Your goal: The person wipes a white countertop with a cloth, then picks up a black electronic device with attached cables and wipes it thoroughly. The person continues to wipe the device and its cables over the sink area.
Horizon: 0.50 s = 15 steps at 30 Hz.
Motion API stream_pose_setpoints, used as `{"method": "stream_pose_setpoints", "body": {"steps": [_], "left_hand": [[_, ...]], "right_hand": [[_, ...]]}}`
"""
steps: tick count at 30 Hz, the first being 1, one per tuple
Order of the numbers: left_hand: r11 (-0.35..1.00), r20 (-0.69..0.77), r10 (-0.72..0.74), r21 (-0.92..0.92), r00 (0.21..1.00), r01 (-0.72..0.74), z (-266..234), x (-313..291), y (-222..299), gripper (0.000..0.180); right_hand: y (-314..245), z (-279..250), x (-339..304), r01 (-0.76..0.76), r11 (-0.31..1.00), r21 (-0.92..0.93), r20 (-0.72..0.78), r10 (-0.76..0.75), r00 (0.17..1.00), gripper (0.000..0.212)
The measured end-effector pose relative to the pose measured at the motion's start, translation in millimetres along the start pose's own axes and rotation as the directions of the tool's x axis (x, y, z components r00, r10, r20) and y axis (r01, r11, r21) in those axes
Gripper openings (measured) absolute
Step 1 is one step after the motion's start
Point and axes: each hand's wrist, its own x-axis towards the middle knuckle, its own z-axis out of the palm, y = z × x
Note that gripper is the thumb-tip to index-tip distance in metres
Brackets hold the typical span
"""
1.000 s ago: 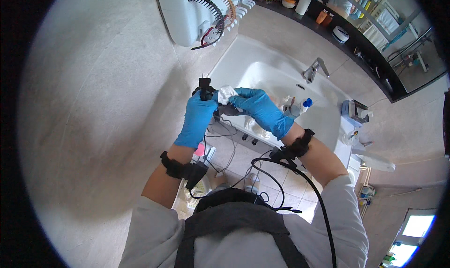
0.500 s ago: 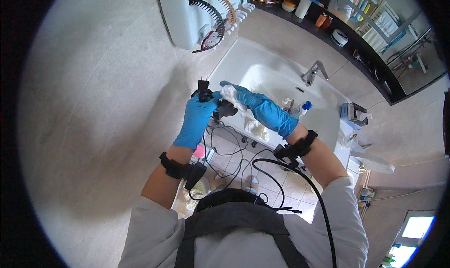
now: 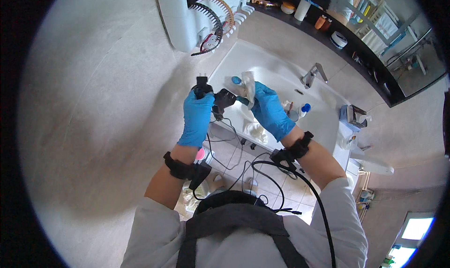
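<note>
Currently, from the head camera, my left hand (image 3: 197,115), in a blue glove, is curled closed around a black two-pronged plug (image 3: 201,83), held just past the left end of the white basin (image 3: 276,68). A black device (image 3: 224,99) sits right beside the plug, and thin dark cords (image 3: 233,126) hang below it. My right hand (image 3: 269,109), gloved in blue too, holds a crumpled whitish wad (image 3: 249,87) close to the device, over the basin's left part.

Toward the basin's near edge, beside my right wrist, I see a clear cup (image 3: 293,114); I cannot make out its contents. A blue-capped bottle (image 3: 305,109) is next to it, and a crumpled pale heap (image 3: 255,131) lies nearer the left corner. At the far right corner stands a tissue box (image 3: 351,115), a white tissue poking out of it. Over the back edge, the black shelf (image 3: 365,71) carries an orange-and-white jar (image 3: 288,7), a white cylinder (image 3: 302,10) and a round white tub (image 3: 338,38), contents hidden. Low by my left forearm, a pale container (image 3: 183,206) has light, crumpled-looking stuff inside, too blurred to name.
</note>
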Motion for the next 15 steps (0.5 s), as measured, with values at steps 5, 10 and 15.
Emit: {"method": "stream_pose_setpoints", "body": {"steps": [5, 10, 15], "left_hand": [[1.000, -0.047, 0.026, 0.011, 0.999, -0.026, 2, 10, -5, 0.006], [0.998, -0.153, 0.040, 0.045, 0.987, -0.033, 12, 2, -15, 0.008], [0.996, -0.151, 0.086, -0.016, 0.985, -0.089, 23, -9, -18, 0.010]], "right_hand": [[1, 13, -14, 0.294, 0.888, -0.354, 0.243, -0.216, 0.946, 0.032], [11, 31, -6, 0.376, 0.845, -0.380, 0.041, -0.391, 0.919, 0.023], [12, 27, 6, 0.240, 0.781, -0.577, -0.123, -0.374, 0.919, 0.016]]}}
